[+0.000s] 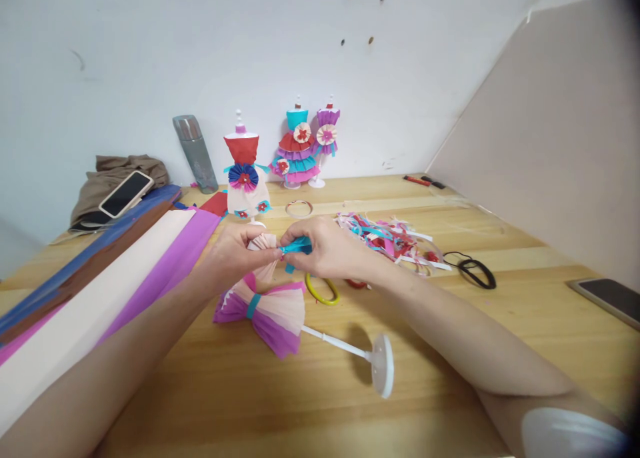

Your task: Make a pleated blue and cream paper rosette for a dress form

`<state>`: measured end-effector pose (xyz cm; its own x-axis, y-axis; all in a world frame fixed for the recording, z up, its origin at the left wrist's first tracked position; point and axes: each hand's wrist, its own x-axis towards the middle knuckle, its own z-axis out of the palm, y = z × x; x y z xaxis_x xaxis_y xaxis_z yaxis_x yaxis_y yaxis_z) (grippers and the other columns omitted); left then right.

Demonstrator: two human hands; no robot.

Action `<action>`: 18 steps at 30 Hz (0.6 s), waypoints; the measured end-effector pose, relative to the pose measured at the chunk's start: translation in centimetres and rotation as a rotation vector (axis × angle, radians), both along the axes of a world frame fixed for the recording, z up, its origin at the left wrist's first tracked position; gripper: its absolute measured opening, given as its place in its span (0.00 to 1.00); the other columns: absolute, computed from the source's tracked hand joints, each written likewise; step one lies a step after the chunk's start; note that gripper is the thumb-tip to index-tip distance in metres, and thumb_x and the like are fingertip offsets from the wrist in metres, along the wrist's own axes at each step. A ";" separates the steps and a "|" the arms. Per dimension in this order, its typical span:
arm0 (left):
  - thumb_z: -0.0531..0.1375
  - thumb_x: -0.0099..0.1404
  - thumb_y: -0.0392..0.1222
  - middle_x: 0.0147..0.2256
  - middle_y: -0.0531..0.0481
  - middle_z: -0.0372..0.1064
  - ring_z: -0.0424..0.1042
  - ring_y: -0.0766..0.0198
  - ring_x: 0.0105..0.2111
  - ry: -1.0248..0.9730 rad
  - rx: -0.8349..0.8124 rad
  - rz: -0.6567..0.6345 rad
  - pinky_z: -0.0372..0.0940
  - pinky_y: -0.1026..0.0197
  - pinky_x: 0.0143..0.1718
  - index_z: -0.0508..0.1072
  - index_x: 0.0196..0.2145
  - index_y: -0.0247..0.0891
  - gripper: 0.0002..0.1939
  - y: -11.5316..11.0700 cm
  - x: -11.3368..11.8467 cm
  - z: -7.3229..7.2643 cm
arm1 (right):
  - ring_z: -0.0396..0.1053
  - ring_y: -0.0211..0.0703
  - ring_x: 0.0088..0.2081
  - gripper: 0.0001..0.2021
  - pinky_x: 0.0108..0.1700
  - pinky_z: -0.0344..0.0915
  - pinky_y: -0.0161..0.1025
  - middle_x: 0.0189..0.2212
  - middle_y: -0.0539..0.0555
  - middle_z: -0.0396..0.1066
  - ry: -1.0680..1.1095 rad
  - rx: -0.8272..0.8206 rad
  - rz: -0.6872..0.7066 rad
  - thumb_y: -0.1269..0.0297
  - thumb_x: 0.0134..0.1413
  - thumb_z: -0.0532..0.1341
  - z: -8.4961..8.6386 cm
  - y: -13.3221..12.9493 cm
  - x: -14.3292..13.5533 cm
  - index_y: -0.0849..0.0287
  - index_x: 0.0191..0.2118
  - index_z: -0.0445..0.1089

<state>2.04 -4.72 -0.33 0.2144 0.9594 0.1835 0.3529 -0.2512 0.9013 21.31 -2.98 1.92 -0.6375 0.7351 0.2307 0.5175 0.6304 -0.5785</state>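
My left hand [239, 253] pinches a pleated cream paper rosette [265, 246] in front of me. My right hand [320, 248] is closed on a blue crepe paper strip [299, 245] whose end meets the rosette at my left fingertips. Just below my hands lies a mini dress form in a purple, pink and cream crepe dress [280, 311] with a blue waistband [253, 306]. Its white stand [383, 366] points right, tipped on its side. Yellow-handled scissors [323, 290] lie under my right hand, partly hidden.
Crepe paper sheets [120, 271] cover the left side. Paper scraps [390, 238] lie right of my hands. Dressed mannequins [243, 178] and a bottle [195, 155] stand at the back. A phone [126, 195] rests on brown cloth [100, 185]; a black cord [475, 271] lies right.
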 end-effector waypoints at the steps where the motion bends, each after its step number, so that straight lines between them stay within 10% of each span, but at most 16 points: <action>1: 0.68 0.51 0.47 0.18 0.55 0.63 0.61 0.68 0.20 -0.006 -0.006 -0.020 0.53 0.64 0.22 0.74 0.20 0.36 0.12 -0.1 0.1 0.0 | 0.70 0.40 0.28 0.09 0.32 0.61 0.36 0.28 0.54 0.76 -0.010 0.020 0.011 0.71 0.47 0.63 -0.1 0.0 0.1 0.64 0.36 0.78; 7: 0.68 0.50 0.43 0.18 0.55 0.65 0.62 0.67 0.21 -0.039 -0.018 -0.040 0.54 0.64 0.23 0.76 0.20 0.38 0.08 -0.5 0.5 0.0 | 0.74 0.50 0.43 0.21 0.47 0.65 0.46 0.42 0.58 0.77 0.165 -0.035 0.076 0.65 0.50 0.62 -0.1 0.5 0.7 0.62 0.51 0.72; 12: 0.71 0.45 0.45 0.22 0.52 0.72 0.68 0.64 0.24 -0.354 -0.112 0.078 0.61 0.62 0.27 0.77 0.23 0.37 0.11 0.0 0.6 0.2 | 0.72 0.47 0.43 0.20 0.47 0.67 0.44 0.42 0.58 0.73 0.689 -0.038 -0.131 0.58 0.52 0.62 -0.8 1.5 0.8 0.59 0.51 0.68; 18: 0.73 0.41 0.44 0.25 0.52 0.74 0.71 0.64 0.26 -0.628 -0.100 0.230 0.64 0.61 0.31 0.76 0.25 0.35 0.15 0.1 0.9 0.4 | 0.71 0.42 0.36 0.19 0.37 0.67 0.38 0.36 0.54 0.74 0.816 -0.511 -0.048 0.48 0.49 0.63 -2.0 1.1 -0.8 0.58 0.41 0.72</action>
<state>2.95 -4.60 0.05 -0.1159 0.9867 0.1143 -0.2112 -0.1369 0.9678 20.54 -1.90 -0.08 -0.3890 0.8910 0.2343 -0.1468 0.1912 -0.9705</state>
